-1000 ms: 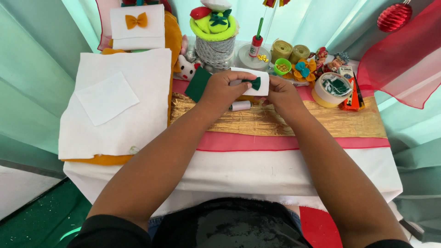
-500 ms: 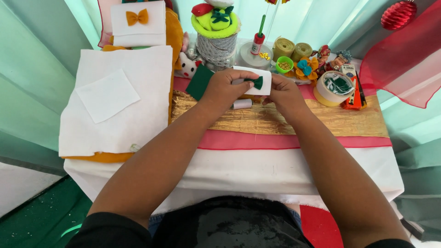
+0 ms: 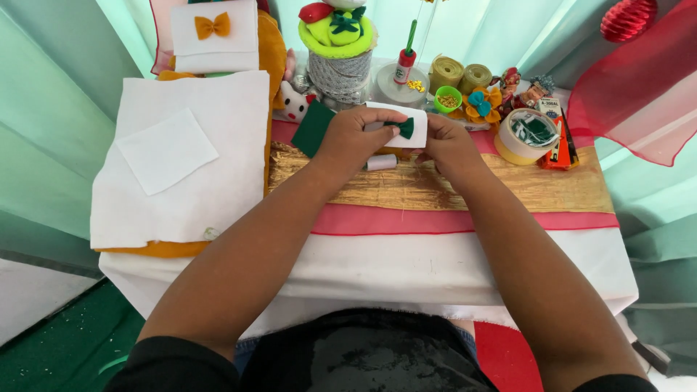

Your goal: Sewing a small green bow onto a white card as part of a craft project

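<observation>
White felt sheets point(image 3: 218, 145), tape roll point(image 3: 526, 134), gold ribbon rolls point(image 3: 459, 74), red ornament point(image 3: 628, 18)

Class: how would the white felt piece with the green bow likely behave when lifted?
The white felt piece, held by both hands, looks thin, so probably light and floppy. Its cloth surface likely grips rather than slips. The green bow sits flat, so it is unlikely to roll.

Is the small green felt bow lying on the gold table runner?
No, the small green felt bow sits on a white felt piece held by both hands above the table.
</observation>
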